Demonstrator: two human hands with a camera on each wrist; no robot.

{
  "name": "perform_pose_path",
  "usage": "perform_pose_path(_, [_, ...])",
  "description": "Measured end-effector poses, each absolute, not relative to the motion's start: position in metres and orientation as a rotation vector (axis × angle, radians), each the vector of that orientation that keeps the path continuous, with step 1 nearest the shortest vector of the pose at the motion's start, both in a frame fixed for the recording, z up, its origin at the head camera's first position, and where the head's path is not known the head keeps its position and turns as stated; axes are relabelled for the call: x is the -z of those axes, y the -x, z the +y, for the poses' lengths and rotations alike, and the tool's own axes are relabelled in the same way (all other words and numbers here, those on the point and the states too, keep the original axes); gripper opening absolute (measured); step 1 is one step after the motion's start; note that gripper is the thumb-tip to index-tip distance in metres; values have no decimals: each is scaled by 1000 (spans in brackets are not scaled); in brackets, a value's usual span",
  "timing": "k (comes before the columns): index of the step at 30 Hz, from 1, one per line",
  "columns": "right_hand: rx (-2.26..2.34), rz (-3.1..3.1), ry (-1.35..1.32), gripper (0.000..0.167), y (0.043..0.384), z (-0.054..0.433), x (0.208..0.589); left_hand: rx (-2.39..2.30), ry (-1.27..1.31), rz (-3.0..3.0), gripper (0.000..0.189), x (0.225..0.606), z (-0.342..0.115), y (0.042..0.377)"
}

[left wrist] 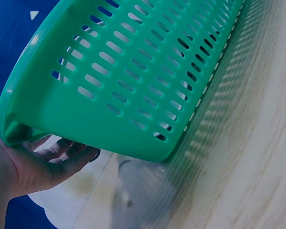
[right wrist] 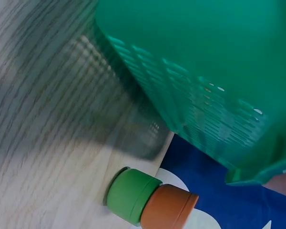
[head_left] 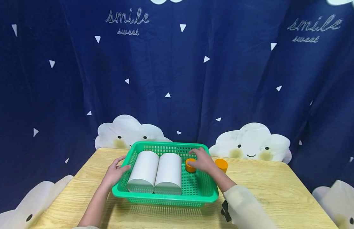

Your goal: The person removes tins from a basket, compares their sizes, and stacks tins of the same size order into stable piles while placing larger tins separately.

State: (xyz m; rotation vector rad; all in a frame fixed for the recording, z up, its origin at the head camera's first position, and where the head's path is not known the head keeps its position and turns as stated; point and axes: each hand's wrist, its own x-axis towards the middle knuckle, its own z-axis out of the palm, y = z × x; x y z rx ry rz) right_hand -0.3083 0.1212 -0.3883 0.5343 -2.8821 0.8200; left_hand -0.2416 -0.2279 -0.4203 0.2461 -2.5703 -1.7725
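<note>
A green plastic basket (head_left: 165,197) with slotted walls stands on the table. My left hand (head_left: 115,171) grips its left rim, the thumb lying over the edge; in the left wrist view the fingers (left wrist: 71,160) reach under the rim outside. Two white cylinders (head_left: 144,168) lie side by side within the basket. To their right is a short orange cylinder (head_left: 189,168). My right hand (head_left: 204,161) reaches over the right rim, its thumb overlapping the orange cylinder and its fingers spread above it. In the right wrist view the basket wall hides most of this hand.
Outside the basket's right wall, a green cylinder (right wrist: 131,193) stands on the wooden table (head_left: 268,190) with an orange cylinder (right wrist: 167,207) on top. A dark blue curtain (head_left: 171,70) with white clouds hangs behind the table's far edge.
</note>
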Motion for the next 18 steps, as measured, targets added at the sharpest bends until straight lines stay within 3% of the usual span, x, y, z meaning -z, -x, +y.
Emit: perform_pose_path(18, [-866,-2904,-571,40,312,107,401,1773,-239,-2558,61,421,-228,241])
